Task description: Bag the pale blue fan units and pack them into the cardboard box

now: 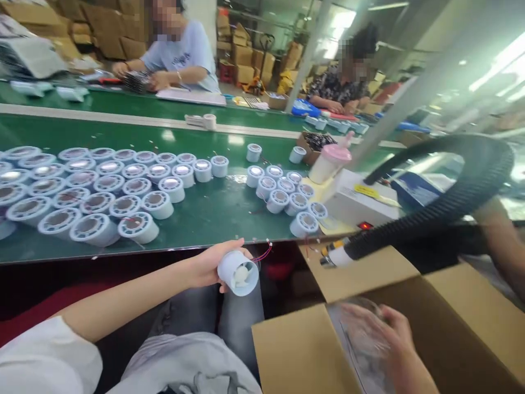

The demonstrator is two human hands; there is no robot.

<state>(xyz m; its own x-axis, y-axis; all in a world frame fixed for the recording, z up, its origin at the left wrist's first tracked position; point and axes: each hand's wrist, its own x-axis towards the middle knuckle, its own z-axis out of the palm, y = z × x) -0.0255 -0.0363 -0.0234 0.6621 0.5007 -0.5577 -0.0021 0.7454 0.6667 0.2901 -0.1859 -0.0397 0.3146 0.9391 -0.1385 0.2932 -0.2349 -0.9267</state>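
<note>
My left hand (213, 266) is closed around a small light-blue cylindrical fan (239, 273). The fan is tilted so its open end, with a white impeller inside, faces me; thin red and dark wires with a small white connector trail from it. On the right, my right hand (396, 334) reaches into an open cardboard box (299, 345). Its fingers look stretched out and apart at a clear plastic bag (365, 350) in the box. The fingertips are blurred and partly behind the plastic.
Rows of similar fans (96, 229) stand on the green table (197, 219), with a smaller group (279, 200) to the right. A black flexible hose (410, 219) arches over the box from near a white power unit (353, 200). A lidded cup (330, 164) stands behind. Two people work opposite.
</note>
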